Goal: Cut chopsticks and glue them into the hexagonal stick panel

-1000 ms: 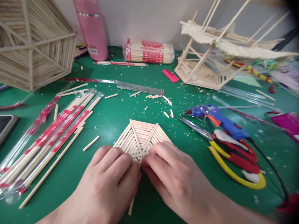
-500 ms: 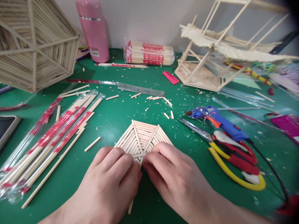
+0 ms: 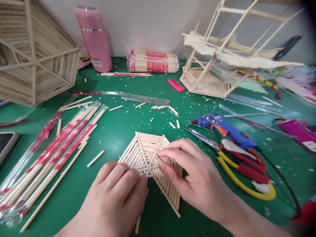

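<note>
A web-shaped panel of pale wooden sticks [image 3: 150,142] lies on the green table in front of me, with spokes meeting near its middle. My left hand [image 3: 115,196] is closed at its lower left edge, fingers curled onto the sticks and hiding that side. From beneath this hand a stick end [image 3: 138,226] pokes out toward me. Over the panel's right half, my right hand [image 3: 197,174] has its thumb and forefinger apart, the tips touching or just above the sticks; which one I cannot tell.
At right lie a blue glue gun [image 3: 225,128] and red-and-yellow-handled pliers [image 3: 251,168]. Wrapped chopsticks [image 3: 63,144] are at left. Behind stand a pink bottle [image 3: 95,42], a chopstick pack [image 3: 153,62], a stick frame [image 3: 209,79] and a large stick panel [image 3: 37,59]. Offcuts litter the table.
My right hand has moved off the panel's middle to the right and its fingers have parted, uncovering the right-hand sticks. My left hand keeps its hold. The view has shifted slightly.
</note>
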The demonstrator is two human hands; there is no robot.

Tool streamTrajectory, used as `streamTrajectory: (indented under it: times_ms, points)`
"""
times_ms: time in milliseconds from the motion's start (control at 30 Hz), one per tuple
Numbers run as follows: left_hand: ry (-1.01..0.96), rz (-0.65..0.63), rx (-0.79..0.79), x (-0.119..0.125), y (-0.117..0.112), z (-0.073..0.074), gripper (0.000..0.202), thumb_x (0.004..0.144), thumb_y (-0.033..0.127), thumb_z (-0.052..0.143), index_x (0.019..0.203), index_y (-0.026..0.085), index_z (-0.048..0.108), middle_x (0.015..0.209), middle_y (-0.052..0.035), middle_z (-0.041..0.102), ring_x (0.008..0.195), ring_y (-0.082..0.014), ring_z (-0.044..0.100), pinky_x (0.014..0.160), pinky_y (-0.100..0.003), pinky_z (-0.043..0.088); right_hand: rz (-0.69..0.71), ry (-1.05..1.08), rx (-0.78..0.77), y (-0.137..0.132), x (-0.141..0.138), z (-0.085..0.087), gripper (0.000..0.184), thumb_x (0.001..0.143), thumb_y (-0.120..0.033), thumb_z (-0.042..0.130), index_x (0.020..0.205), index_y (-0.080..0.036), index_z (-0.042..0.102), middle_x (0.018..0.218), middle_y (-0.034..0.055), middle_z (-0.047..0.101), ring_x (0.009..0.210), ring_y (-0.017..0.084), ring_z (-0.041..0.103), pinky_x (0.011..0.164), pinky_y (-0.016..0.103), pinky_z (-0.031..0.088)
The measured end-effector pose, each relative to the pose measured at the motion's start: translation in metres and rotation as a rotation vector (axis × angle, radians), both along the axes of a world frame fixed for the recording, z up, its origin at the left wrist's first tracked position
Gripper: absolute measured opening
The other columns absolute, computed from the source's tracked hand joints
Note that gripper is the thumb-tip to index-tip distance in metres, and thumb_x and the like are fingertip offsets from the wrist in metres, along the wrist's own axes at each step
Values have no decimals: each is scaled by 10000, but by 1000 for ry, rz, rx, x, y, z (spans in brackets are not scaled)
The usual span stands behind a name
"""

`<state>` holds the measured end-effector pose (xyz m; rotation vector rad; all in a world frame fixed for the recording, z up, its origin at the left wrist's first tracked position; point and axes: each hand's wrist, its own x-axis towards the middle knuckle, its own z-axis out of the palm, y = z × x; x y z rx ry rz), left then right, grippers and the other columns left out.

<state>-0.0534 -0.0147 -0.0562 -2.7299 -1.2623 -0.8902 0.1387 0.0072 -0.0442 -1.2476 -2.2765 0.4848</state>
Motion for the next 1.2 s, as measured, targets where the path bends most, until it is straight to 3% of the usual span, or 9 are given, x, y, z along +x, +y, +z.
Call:
streamTrajectory:
  times_ms: [133,367,900,1200]
  points:
    - [59,-18,43,-1,1,-2,313,851,75,415,672,190,646,602,7,621,588,-149,506,609,-291,382,-8,-51,-26,3,1,-4,154,825,-161,523,954,-181,604,914,63,551,837,199,508,728,361,422]
    - [192,-102,24,-7,0,-6,156,859,157,485,848,209,631,742,8,612,699,-159,500,688,-315,366,-3,-58,-76,3,-2,-2,169,844,-152,493,954,-174,619,892,59,555,819,194,485,721,358,409]
    - [193,-150,-61,-10,-2,-6,170,871,173,450,902,195,615,808,-12,595,756,-178,496,703,-331,367,-19,-61,-100,3,-1,-2,90,838,-157,498,810,-182,579,874,44,550,814,193,484,714,354,389]
    - [182,-127,-32,-10,-4,-10,139,863,196,476,895,203,611,796,-10,598,759,-184,483,716,-330,360,-21,-65,-93,3,-2,-1,92,837,-159,497,795,-184,575,869,44,554,814,194,487,717,356,388]
